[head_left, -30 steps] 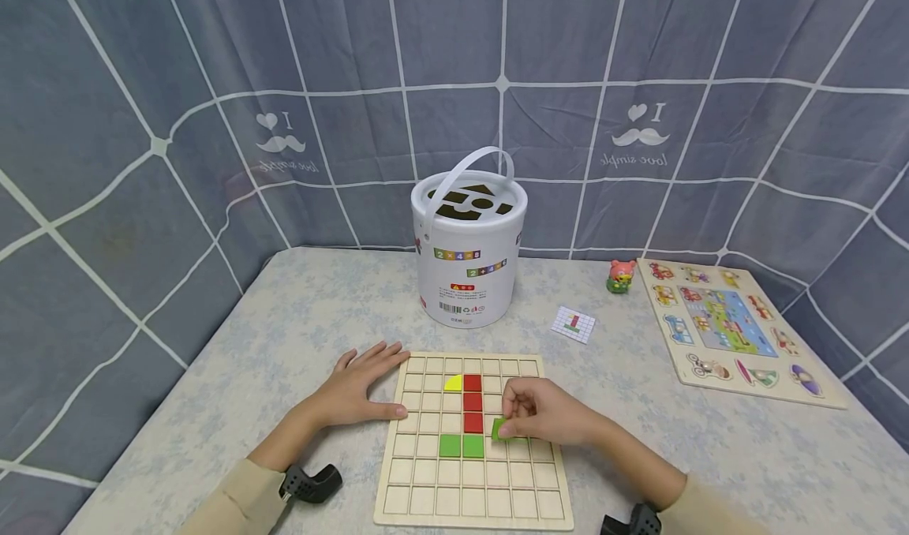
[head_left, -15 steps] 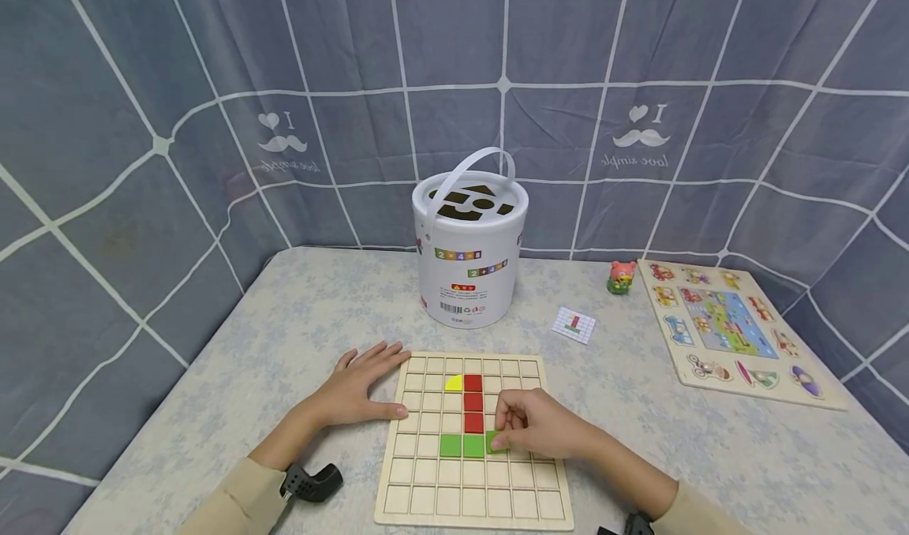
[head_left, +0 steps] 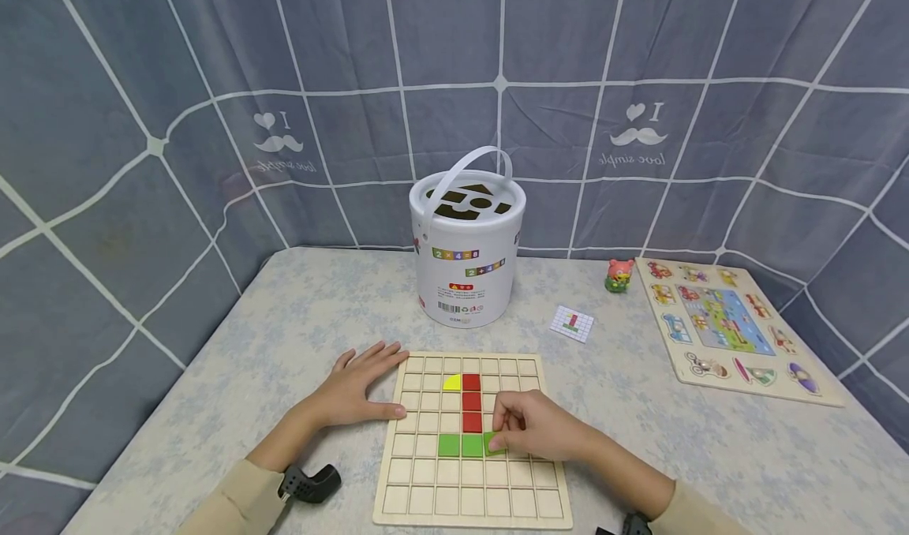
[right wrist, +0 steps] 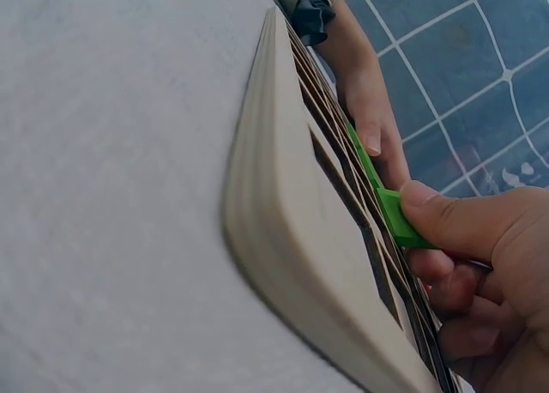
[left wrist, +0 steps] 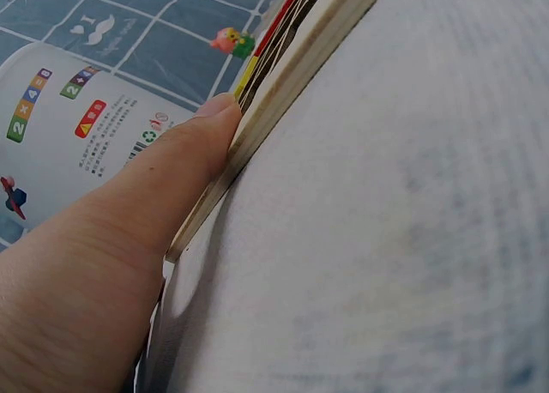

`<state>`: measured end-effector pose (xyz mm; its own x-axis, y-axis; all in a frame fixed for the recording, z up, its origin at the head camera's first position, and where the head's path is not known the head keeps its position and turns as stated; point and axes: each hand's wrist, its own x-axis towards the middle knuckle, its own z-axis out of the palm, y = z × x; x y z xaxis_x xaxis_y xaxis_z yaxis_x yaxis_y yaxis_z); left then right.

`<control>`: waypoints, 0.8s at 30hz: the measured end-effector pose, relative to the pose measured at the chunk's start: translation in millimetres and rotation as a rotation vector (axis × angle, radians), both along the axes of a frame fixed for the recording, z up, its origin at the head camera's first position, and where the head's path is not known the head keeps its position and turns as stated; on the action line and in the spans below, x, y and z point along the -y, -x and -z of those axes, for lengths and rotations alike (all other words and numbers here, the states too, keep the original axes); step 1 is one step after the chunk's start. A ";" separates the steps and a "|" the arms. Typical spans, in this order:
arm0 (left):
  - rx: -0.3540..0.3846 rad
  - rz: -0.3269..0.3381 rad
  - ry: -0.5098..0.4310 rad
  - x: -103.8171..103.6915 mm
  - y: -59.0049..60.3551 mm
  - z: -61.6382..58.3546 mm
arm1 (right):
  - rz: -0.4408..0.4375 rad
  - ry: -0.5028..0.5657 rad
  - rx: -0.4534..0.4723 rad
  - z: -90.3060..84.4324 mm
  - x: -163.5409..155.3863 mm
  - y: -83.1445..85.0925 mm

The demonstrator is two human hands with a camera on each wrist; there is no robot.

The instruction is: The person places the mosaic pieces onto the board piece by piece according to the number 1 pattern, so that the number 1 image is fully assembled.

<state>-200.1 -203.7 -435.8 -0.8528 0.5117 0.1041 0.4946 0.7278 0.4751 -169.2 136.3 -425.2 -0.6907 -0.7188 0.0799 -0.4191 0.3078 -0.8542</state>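
My right hand pinches a green square tile between thumb and fingers, over the gridded wooden board. In the right wrist view this tile is tilted, its lower edge at the grid. It lines up just right of two green tiles. Above those stands a column of red tiles, with a yellow quarter-circle tile left of the topmost one. Fingers spread, my left hand rests at the board's left edge; in the left wrist view its thumb touches that edge.
Behind the board is a white bucket with shaped holes in its lid. A small pattern card lies to the right, near a pink-and-green bear figurine. A wooden picture puzzle occupies the table's right side.
My right hand has moved slightly left and nearer, bringing the green tile up beside the other two green ones. It has barely moved in the last half second. The left hand stays put.
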 end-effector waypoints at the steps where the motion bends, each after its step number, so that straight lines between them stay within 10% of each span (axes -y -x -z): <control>1: 0.001 0.000 0.000 -0.1 -0.1 -0.2 | -0.004 0.000 -0.003 0.2 -0.1 -0.1; 24: -0.002 -0.001 0.001 -0.6 0.0 -0.6 | -0.051 -0.048 -0.143 -2.8 -1.2 -2.1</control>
<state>-200.1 -203.1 -435.3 -0.8532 0.5109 0.1052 0.4948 0.7290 0.4730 -167.0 137.4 -422.4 -0.6373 -0.7578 0.1397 -0.5517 0.3222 -0.7693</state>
